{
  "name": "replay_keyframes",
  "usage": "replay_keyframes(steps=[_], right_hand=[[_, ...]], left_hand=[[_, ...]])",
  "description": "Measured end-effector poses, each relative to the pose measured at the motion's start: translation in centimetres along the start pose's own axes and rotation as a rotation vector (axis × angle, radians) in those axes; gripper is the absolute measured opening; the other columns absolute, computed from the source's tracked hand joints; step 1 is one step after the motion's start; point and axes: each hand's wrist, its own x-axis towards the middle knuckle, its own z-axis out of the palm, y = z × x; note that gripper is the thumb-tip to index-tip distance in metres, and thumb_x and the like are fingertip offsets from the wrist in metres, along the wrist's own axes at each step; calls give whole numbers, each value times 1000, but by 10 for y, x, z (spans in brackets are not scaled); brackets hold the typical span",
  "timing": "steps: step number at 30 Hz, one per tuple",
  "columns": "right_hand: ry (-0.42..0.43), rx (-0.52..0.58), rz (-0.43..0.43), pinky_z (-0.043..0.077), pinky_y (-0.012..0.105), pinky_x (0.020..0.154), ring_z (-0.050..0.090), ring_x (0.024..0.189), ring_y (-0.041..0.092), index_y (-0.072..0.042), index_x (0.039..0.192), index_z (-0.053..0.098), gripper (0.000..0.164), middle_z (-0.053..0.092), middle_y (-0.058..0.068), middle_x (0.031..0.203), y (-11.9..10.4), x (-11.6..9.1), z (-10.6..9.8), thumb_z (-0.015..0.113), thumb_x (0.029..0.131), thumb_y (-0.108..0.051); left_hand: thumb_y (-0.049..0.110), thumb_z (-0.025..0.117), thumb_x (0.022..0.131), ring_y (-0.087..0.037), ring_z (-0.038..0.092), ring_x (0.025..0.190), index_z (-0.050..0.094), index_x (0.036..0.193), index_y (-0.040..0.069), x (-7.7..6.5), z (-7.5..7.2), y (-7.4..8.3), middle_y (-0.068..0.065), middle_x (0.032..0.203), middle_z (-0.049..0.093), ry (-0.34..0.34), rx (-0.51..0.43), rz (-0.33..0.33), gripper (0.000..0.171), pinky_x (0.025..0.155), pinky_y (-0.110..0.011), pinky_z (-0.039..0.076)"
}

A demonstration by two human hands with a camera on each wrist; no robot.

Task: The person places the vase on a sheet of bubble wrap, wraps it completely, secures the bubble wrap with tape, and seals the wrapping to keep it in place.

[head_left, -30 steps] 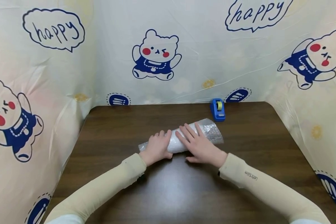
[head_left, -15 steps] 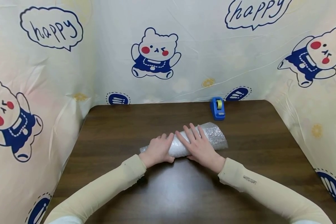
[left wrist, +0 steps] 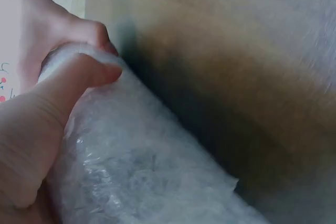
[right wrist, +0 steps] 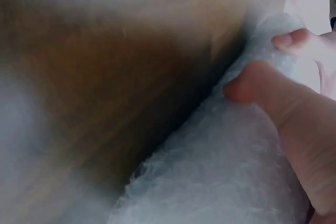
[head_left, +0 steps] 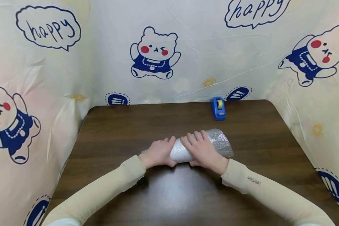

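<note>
Evidently, the bubble wrap (head_left: 181, 153) lies rolled on the near side of the tape dispenser (head_left: 218, 110), which only the head view shows; left hand (head_left: 159, 153) and right hand (head_left: 203, 152), partly curled, grip the wrap.

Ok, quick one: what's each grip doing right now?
Left grip: closed, holding the bubble-wrap roll.
Right grip: closed, holding the same roll, farther right along it.
</note>
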Motion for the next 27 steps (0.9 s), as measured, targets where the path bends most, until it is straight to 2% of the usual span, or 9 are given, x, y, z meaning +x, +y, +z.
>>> replay_keyframes(steps=[3, 6, 8, 10, 13, 16, 22, 27], right_hand=[[-9, 8, -3, 45, 59, 94, 57, 108, 41, -11, 140, 55, 98, 61, 14, 123, 3, 4, -2, 92, 61, -55], [-29, 15, -7, 45, 60, 94, 58, 107, 41, -11, 140, 56, 95, 62, 13, 122, 7, 7, -3, 90, 63, -56], [-43, 21, -8, 45, 60, 95, 58, 107, 40, -12, 140, 56, 93, 63, 13, 123, 9, 9, -3, 88, 65, -56], [-63, 29, -9, 45, 61, 97, 58, 108, 40, -13, 141, 56, 93, 64, 12, 124, 11, 12, -3, 87, 66, -57], [-99, 56, -6, 43, 63, 100, 58, 109, 40, -13, 143, 56, 94, 64, 11, 125, 13, 16, -4, 87, 66, -57], [-138, 91, -1, 40, 66, 104, 58, 110, 41, -13, 144, 56, 96, 65, 12, 126, 15, 19, -6, 88, 66, -59], [-203, 143, 20, 33, 69, 110, 60, 114, 41, -14, 145, 57, 97, 66, 11, 129, 21, 27, -6, 87, 66, -62], [-252, 168, 17, 36, 67, 109, 60, 113, 39, -15, 145, 57, 96, 66, 11, 128, 27, 36, -8, 87, 66, -61]], left_hand=[[47, 91, 72, -25, 65, 78, 51, 126, 1, 3, -1, -2, -12, 98, 64, -33, -37, -30, 82, 64, -41, 57], [51, 90, 74, -25, 66, 80, 46, 135, -1, 5, -3, -3, -14, 106, 67, -58, -61, -58, 92, 67, -41, 57], [52, 89, 74, -26, 66, 80, 43, 139, -2, 5, -5, -4, -15, 111, 66, -58, -77, -71, 96, 68, -42, 57], [55, 88, 75, -28, 67, 85, 42, 141, -1, 4, -7, -5, -16, 118, 65, -44, -55, -72, 98, 74, -44, 57], [61, 86, 73, -34, 63, 100, 47, 137, 2, 3, -8, -7, -19, 126, 60, 8, 20, -49, 95, 83, -49, 53], [70, 82, 72, -34, 56, 109, 51, 135, 5, 2, -6, -9, -18, 127, 57, 69, 123, -15, 95, 85, -49, 49], [69, 81, 77, -32, 55, 94, 56, 124, 4, -6, -1, -9, -16, 107, 57, 216, 214, 72, 84, 78, -45, 52], [64, 77, 82, -34, 61, 96, 60, 128, -1, -11, 8, 0, -19, 110, 63, 293, 365, 62, 81, 81, -46, 54]])
